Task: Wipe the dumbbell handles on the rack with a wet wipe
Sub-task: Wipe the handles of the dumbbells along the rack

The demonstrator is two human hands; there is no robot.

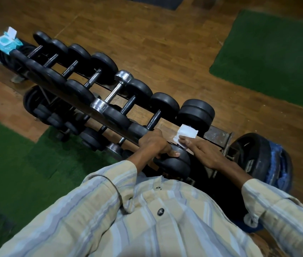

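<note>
rack [219, 135]: long worn metal frame on wood floor, carrying the dumbbells. nearest dumbbell [173, 162]: at rack's near end; round black rubbery heads, likely heavy, rigid; steady by a head. left hand [153, 143]: fingers curled over its near head. right hand [206, 153]: fingers pinching wet wipe [186, 134], a white, limp, light square over the handle, just beyond that head.

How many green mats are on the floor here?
2. One green mat lies at upper right, beyond the rack. The other green mat lies at lower left, partly hidden by the sleeve. More may lie outside the view.
</note>
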